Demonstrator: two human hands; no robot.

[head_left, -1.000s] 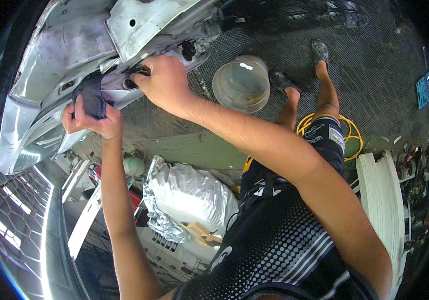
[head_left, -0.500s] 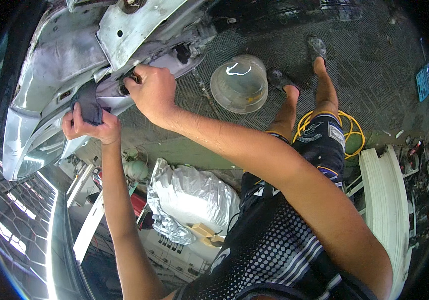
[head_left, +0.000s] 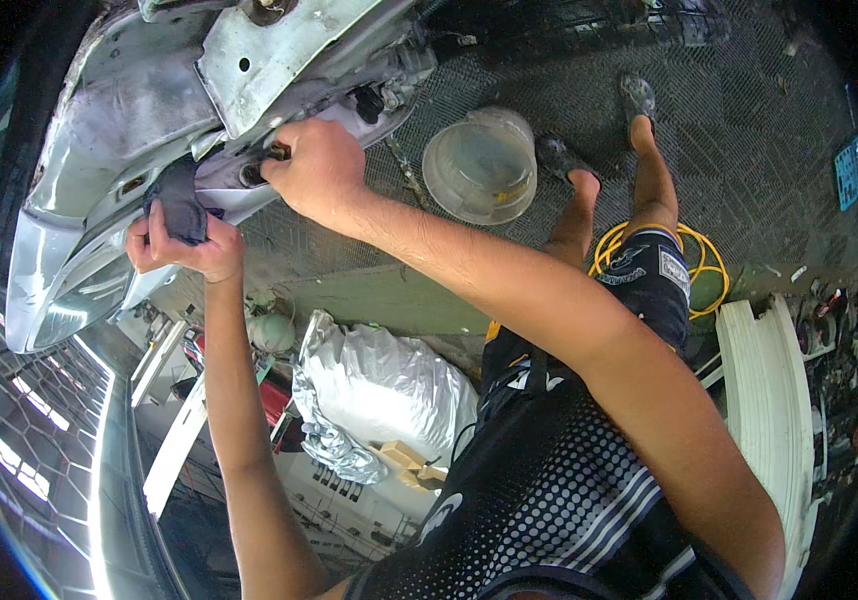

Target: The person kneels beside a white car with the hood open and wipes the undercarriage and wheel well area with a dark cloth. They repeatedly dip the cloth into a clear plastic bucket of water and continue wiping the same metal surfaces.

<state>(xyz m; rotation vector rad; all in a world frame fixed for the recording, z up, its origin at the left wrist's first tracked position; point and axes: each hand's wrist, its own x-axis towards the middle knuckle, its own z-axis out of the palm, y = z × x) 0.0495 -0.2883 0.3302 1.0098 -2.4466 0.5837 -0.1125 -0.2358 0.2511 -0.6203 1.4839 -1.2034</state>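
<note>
My left hand (head_left: 189,248) is closed on a dark grey, limp cloth-like sheet (head_left: 179,200), pressed against the edge of a silver-grey car body (head_left: 129,110). Whether it is cloth or sanding paper I cannot tell. My right hand (head_left: 317,172) is closed a little to the right, its fingertips bent in at a round dark hole (head_left: 251,175) in the pale inner metal. What those fingertips grip, if anything, is hidden. Above the hands a pale metal panel (head_left: 269,60) with a small round hole slants across the body.
A clear plastic basin (head_left: 481,170) with liquid stands on the dark textured floor near my feet. A yellow hose (head_left: 714,270) lies coiled behind my legs. Silver sheeting (head_left: 389,380) covers something bulky, and long white panels (head_left: 764,400) stand at the right.
My right hand has shifted slightly to the right and up by the hole. The left hand stays on the dark sheet, nearly in place.
</note>
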